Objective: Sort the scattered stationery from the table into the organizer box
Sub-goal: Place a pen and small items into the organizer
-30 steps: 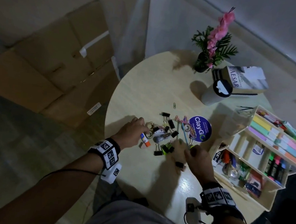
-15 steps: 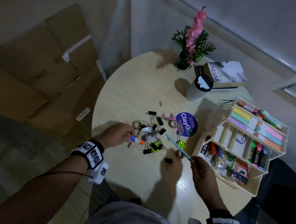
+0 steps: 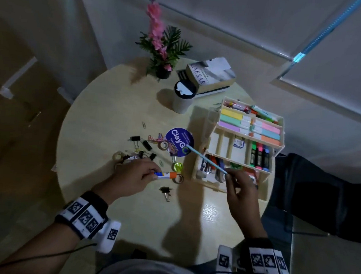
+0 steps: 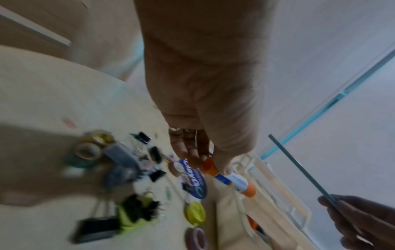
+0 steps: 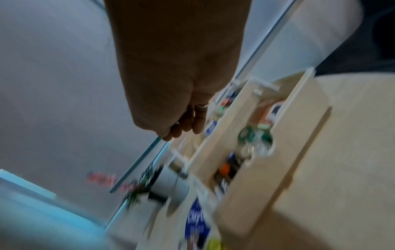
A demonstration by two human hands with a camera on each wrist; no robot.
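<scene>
My left hand (image 3: 138, 174) pinches a white glue stick with an orange cap (image 3: 166, 174) (image 4: 232, 180) just above the table, near the pile of binder clips (image 3: 146, 145), tape rolls (image 3: 163, 145) and paper clips. My right hand (image 3: 235, 181) (image 5: 181, 128) pinches one end of a thin light-blue pencil (image 3: 205, 159) (image 5: 136, 164) (image 4: 303, 170), raised over the front left corner of the tiered cream organizer box (image 3: 281, 131). The pencil slants up and left toward a round purple ClayGo sticker (image 3: 179, 141).
A round pale table (image 3: 113, 102) holds a potted pink flower (image 3: 162, 45), a lidded cup (image 3: 183, 96) and stacked books (image 3: 211, 75) at the back. The organizer holds highlighters, markers and tape. Cardboard boxes (image 3: 12, 86) stand on the floor to the left.
My right hand lifted the blue pencil from the pile and carried it right, over the organizer. My left hand picked up the glue stick and moved it right, toward the box.
</scene>
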